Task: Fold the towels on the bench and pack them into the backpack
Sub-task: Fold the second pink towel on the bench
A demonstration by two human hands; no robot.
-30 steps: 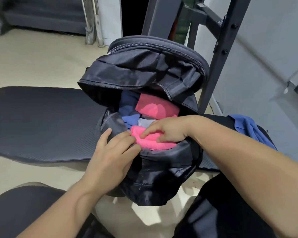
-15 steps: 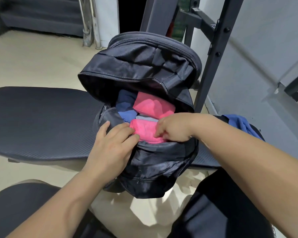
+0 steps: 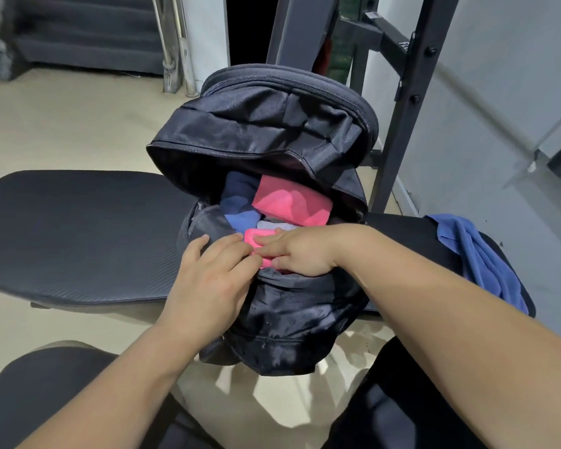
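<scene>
a: item one, largest: black padded bench [image 3: 78, 234], running across the view, bare on its left half.

b: item two?

a: black backpack [image 3: 272, 131], standing on the bench, main zip open, flap thrown back, front panel hanging over the near edge of the bench.

b: loose stock?

a: one blue towel [image 3: 480, 257], unfolded, draped over the right end of the bench, well apart from the backpack.

b: contents of the backpack?

a: one pink folded towel [image 3: 292, 202] at the back right; a dark blue folded towel [image 3: 240, 202] to its left; a pale grey cloth [image 3: 274, 225] between them, mostly hidden; a second pink towel [image 3: 256, 243] at the front of the opening, under both hands.

b: hands?

a: left hand [image 3: 214, 280], fingers laid flat and close together, resting on the backpack's front rim and touching the near pink towel. right hand [image 3: 300, 252], fingers curled over that same towel, pressing it down; whether the thumb pinches it from below i cannot tell.

b: step in hand?

a: judged: seating the near pink towel into the main compartment. packing is well along, not finished.

b: next move?

a: judged: free both hands, reach right for the blue towel, fold it on the bare bench, then find room in an opening that looks nearly full. the fold may need to be tight.
</scene>
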